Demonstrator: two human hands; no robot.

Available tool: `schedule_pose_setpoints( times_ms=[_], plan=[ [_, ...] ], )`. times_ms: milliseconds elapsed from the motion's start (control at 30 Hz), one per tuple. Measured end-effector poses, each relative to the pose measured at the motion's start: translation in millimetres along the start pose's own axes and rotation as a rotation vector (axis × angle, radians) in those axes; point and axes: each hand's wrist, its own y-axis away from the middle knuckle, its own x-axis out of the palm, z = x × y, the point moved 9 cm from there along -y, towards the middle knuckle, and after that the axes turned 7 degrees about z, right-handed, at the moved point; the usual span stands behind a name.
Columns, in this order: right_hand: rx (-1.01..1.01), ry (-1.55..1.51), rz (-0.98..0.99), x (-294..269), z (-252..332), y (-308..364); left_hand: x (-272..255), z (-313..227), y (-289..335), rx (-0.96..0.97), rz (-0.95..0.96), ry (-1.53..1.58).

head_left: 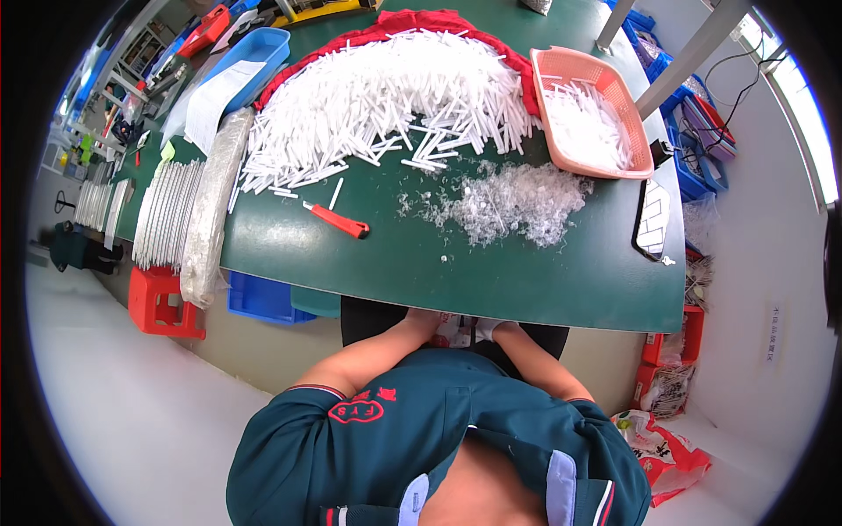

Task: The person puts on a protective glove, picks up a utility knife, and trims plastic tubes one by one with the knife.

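Both hands are low in my lap, at the near edge of the green table (491, 294), which hides most of their fingers. My left hand (426, 321) and my right hand (502, 330) lie a little apart, beside a small white and red item (454, 330) that I cannot make out. Whether either hand grips it is hidden. On the table, a red utility knife (338, 220) lies in front of a large heap of short white tubes (377, 101) on a red cloth (421, 19). Clear plastic scraps (517, 203) are piled to its right.
A pink basket (645, 158) at the right holds more white tubes. Near the right edge lies a phone (652, 219). Long wrapped bundles (215, 202) line the left side, above a red stool (158, 302). A blue tray (267, 51) with papers stands at the far left.
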Motion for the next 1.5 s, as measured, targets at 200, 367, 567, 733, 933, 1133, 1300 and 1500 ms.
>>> schedule_pose_setpoints(
  times_ms=[200,367,567,733,933,1133,1300,1500],
  plan=[
    [-0.392,0.043,-0.156,-5,-1,3,-1,9,8,-0.018,-0.248,-0.1],
    [-0.026,1.028,-0.121,20,60,32,3,23,38,-0.06,-0.203,-0.012],
    [-0.077,0.817,0.105,25,127,110,6,31,48,0.008,-0.065,0.204],
    [-0.278,0.66,0.026,-12,193,159,-33,10,72,0.111,0.012,0.425],
    [-0.948,0.504,0.505,27,335,240,-200,-58,207,0.784,-0.145,0.991],
    [-0.905,0.882,1.293,122,400,322,-293,-134,328,1.792,-0.168,1.045],
    [-1.058,1.013,1.112,110,392,338,-293,-188,349,1.884,0.064,0.97],
    [-1.147,0.938,0.954,99,418,335,-279,-236,305,1.824,-0.032,0.914]
  ],
)
